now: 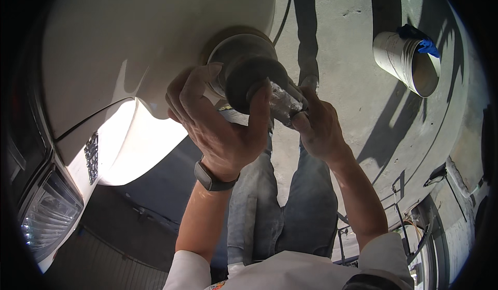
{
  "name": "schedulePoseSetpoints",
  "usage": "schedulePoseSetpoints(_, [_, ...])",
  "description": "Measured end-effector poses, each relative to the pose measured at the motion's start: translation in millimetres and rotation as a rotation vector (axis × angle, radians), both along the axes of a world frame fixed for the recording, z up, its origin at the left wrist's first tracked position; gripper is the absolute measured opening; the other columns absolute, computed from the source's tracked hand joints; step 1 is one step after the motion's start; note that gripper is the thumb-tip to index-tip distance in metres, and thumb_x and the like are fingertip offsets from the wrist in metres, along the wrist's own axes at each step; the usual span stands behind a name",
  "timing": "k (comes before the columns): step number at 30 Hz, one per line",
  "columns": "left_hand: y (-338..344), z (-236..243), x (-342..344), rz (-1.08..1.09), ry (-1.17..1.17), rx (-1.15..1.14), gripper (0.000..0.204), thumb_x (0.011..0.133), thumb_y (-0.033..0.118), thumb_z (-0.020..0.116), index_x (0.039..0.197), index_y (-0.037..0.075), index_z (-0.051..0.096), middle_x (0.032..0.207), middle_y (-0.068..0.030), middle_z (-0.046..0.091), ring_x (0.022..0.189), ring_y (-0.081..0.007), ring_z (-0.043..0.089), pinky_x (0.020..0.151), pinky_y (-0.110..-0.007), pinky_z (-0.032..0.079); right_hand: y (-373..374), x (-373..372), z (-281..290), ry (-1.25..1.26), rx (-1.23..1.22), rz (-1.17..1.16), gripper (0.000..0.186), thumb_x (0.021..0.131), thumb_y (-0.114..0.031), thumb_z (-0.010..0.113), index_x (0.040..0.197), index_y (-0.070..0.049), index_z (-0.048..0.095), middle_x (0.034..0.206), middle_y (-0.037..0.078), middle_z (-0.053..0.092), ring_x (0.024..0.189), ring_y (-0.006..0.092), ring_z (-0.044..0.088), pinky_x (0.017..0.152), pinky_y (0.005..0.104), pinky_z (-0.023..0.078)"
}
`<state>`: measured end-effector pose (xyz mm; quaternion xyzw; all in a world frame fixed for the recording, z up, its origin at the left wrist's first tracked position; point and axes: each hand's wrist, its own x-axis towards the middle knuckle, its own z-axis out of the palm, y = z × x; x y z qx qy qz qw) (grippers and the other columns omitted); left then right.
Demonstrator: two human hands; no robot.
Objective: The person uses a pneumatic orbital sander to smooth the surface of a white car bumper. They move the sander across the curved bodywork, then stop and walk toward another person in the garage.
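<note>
Both hands grip a rotary polisher [254, 77], left hand [218, 124] wrapped over its head, right hand [319, 129] closed on the body, pressing its pad flat against the white car panel [129, 41] (a grey bucket [407, 61] stands well apart).

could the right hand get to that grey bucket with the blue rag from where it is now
Probably not as things stand: the right hand grips the polisher, and the bucket stands well off across open concrete floor.
</note>
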<state>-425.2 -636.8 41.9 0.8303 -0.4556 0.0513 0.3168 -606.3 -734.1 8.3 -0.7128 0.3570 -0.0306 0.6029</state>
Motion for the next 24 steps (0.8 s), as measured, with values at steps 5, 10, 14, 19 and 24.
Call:
schedulePoseSetpoints(5, [29,10,34,-0.374,0.318,-0.12,0.038,0.083,0.007,0.048,0.115,-0.001,0.067,0.105,-0.0212,0.076,0.108,-0.0428,0.075,0.11,-0.059,0.049,44,17,-5,0.1,-0.075,0.207,0.087,0.088,-0.084,0.059,0.107,0.001,0.053,0.078,0.02,0.066,0.071,0.0384,0.073,0.062,0.049,0.057])
schedulePoseSetpoints(10, [43,20,44,-0.46,0.31,-0.009,0.033,0.088,0.01,0.049,0.112,-0.002,0.068,0.098,-0.0196,0.078,0.102,-0.0407,0.077,0.107,-0.057,0.051,51,21,-2,0.081,0.086,0.276,0.084,0.088,-0.082,0.064,0.104,-0.001,0.051,0.077,0.019,0.063,0.074,0.0376,0.072,0.066,0.0492,0.056])
schedulePoseSetpoints(14, [-4,-9,41,-0.488,0.346,-0.139,0.028,0.091,0.011,0.05,0.106,-0.003,0.069,0.093,-0.0185,0.078,0.097,-0.0386,0.078,0.102,-0.054,0.054,13,2,-7,0.047,0.167,0.139,0.086,0.09,-0.085,0.057,0.097,0.0,0.05,0.068,0.014,0.061,0.06,0.0335,0.069,0.057,0.0449,0.054])
schedulePoseSetpoints(19, [-4,5,28,-0.357,0.385,-0.12,0.026,0.095,0.013,0.048,0.102,-0.004,0.067,0.09,-0.0194,0.076,0.09,-0.0361,0.078,0.099,-0.052,0.055,21,10,1,-0.003,0.136,0.088,0.084,0.091,-0.083,0.058,0.095,0.001,0.05,0.063,0.012,0.061,0.055,0.032,0.068,0.052,0.043,0.053])
schedulePoseSetpoints(24, [35,20,19,-0.295,0.331,-0.067,0.025,0.097,0.013,0.044,0.102,-0.002,0.063,0.085,-0.018,0.073,0.088,-0.0366,0.077,0.102,-0.053,0.052,41,17,10,0.092,0.157,0.279,0.072,0.086,-0.067,0.077,0.101,-0.002,0.051,0.069,0.014,0.063,0.065,0.0345,0.069,0.06,0.0476,0.053])
